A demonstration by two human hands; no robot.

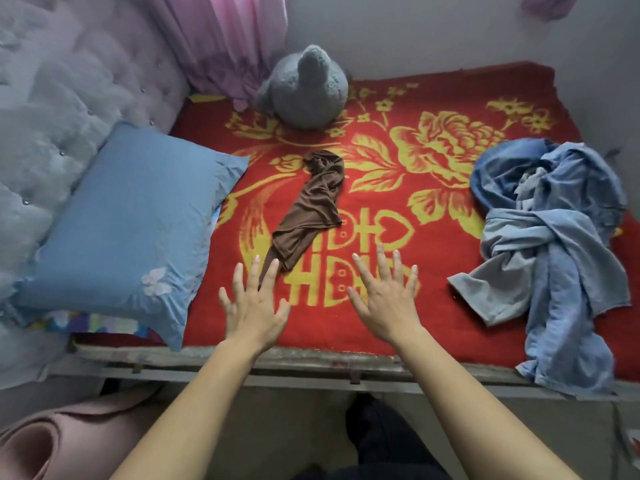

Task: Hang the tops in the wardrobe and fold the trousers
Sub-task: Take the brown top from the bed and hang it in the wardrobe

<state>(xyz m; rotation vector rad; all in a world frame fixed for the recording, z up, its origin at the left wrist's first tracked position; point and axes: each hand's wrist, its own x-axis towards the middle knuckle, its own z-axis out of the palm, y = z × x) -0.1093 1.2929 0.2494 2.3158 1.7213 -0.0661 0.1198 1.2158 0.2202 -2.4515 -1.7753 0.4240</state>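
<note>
Single wide-angle view from a head-worn camera, set above the near edge of the bed [311, 363], facing forward and steeply down. Close range: forearms entering from the bottom edge, left hand [254, 306] and right hand [388, 303] at mid-frame. Tufted headboard [52, 98] at far left, wall [415, 36] along the top, floor [294, 427] at bottom; outer lines bowed by the lens.

A crumpled brown garment [311, 206] lies mid-bed; tangled blue clothes [550, 244] lie right.
</note>
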